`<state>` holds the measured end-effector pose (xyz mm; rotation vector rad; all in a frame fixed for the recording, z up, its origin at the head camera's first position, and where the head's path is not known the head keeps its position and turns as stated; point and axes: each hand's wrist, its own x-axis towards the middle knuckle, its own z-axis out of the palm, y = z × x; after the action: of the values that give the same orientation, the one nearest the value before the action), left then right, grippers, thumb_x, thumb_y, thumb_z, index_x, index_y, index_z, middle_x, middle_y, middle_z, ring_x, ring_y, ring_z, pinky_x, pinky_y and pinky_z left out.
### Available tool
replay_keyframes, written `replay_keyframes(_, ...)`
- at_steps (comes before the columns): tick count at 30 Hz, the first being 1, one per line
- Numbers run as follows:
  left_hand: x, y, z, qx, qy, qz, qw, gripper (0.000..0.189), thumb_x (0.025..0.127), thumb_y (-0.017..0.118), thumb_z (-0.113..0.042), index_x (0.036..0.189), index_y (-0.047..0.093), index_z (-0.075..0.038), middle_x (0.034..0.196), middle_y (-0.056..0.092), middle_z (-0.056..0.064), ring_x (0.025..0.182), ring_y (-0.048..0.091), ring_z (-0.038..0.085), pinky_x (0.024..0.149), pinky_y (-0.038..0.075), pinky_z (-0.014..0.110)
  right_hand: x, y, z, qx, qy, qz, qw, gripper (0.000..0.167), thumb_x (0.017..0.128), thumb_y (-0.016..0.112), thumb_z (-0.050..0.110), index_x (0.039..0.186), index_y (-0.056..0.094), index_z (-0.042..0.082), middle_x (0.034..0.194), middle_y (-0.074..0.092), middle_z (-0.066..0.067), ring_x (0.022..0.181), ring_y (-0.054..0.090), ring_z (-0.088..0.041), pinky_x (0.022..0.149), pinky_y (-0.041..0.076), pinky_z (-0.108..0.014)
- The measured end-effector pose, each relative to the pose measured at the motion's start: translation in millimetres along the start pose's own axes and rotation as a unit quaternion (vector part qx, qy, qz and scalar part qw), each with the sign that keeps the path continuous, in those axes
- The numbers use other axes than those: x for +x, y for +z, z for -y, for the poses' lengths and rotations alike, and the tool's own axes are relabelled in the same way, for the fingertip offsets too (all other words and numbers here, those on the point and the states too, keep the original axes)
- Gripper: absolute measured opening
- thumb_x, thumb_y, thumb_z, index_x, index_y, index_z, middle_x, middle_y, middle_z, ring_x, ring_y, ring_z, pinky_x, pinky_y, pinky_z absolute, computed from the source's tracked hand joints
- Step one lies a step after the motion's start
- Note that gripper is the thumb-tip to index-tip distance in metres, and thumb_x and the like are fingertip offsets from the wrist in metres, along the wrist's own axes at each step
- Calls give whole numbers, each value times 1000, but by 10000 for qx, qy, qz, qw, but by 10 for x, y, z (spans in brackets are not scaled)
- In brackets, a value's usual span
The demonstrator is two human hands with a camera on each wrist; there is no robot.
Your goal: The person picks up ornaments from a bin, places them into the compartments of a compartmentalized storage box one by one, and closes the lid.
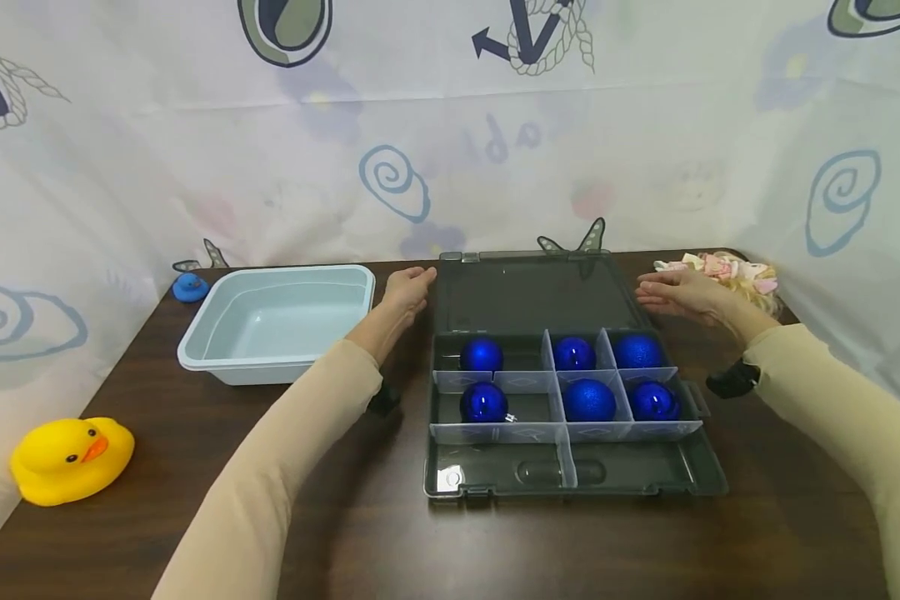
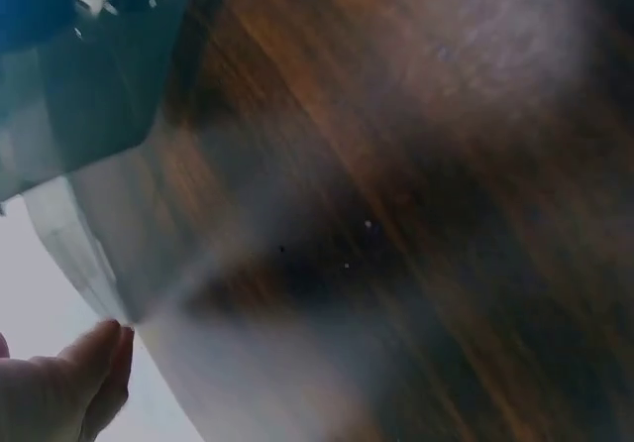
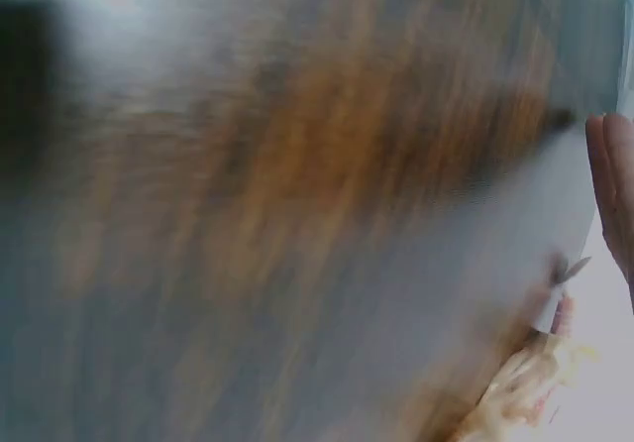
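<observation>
On the dark brown wooden table (image 1: 540,550), a smoky-grey translucent plastic compartment case (image 1: 630,457) is set with its lid (image 1: 525,292) laid back toward twelve o'clock. Six round blue balls (image 1: 588,401) are seated in it. Beside the lid, the left hand (image 1: 407,292) is held at ten o'clock and the right hand (image 1: 682,296) at two, fingers nearly straight, nothing gripped; whether the lid is touched cannot be told, the wrist views being blurred. If the lid were lifted unevenly, the case could be twisted and the two leftmost balls, given most room, set rolling. The pale blue plastic tub (image 1: 221,362) at nine o'clock could be nudged by a careless swing of the beige-sleeved left forearm (image 1: 309,425).
</observation>
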<state>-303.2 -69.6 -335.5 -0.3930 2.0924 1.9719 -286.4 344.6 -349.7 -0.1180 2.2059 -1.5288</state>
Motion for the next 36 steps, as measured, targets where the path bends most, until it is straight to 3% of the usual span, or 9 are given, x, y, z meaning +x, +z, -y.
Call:
replay_keyframes(8,161,72,63,-65,-380,145,9992,50,101,44,-17,145,30,0,147,37,15,131,42,28,106,38,34,110,-3,-22,111,12,117,9999,61,102,40,21,144,12,-13,148,16,-36,96,55,8,90,47,-17)
replay_keyframes(13,209,84,116,-293,-234,-184,9991,45,99,46,-10,142,37,1,135,51,14,117,56,23,97,46,28,145,10,-40,202,-15,6,9998,61,102,41,20,144,12,-13,149,15,-34,95,54,9,90,47,-17)
replay_keyframes(15,198,89,114,-422,-103,-345,9985,42,98,49,-8,138,43,1,131,55,14,110,58,20,94,47,27,140,-1,-38,320,-68,-67,9994,62,101,43,19,145,13,-12,149,20,-31,95,55,9,89,48,-16)
replay_keyframes(17,154,104,77,-629,12,-449,9970,40,97,50,-6,136,47,1,133,53,16,111,56,19,98,45,30,125,-20,-28,538,-204,-188,9982,63,100,46,18,145,14,-12,142,41,-21,94,57,8,85,49,-15)
replay_keyframes(21,111,124,20,-1054,354,-528,9924,37,94,54,-2,131,53,0,131,55,16,106,58,17,97,46,28,63,-50,19,1423,-591,-333,9875,65,96,52,10,144,15,-13,109,65,6,92,63,1,80,51,-16)
replay_keyframes(26,7,86,-55,-1153,645,-380,9905,38,93,55,-3,131,54,-2,133,55,13,110,58,18,97,46,29,-62,-22,141,1294,-570,-643,9879,70,94,56,16,146,15,-8,106,59,17,92,62,4,80,50,-15)
replay_keyframes(31,-107,22,-143,-652,1052,-129,9922,38,94,55,-5,132,54,-3,131,56,14,110,59,19,97,46,31,-172,-17,241,1080,-594,-893,9884,72,94,56,18,147,14,-7,105,56,18,90,62,5,79,51,-14)
replay_keyframes(34,-155,-38,-183,-232,1417,91,9896,39,94,55,-5,133,52,-2,132,55,15,114,57,20,97,46,32,-206,-15,282,1310,-853,-1055,9821,53,92,59,12,141,39,6,97,62,16,88,63,1,76,52,-16)
replay_keyframes(36,-183,-83,-201,-28,1637,209,9863,40,93,56,-4,134,51,-2,131,55,16,110,58,19,95,48,30,-224,1,308,1224,-928,-1249,9802,31,91,61,11,121,58,16,91,64,15,84,62,1,73,51,-15)
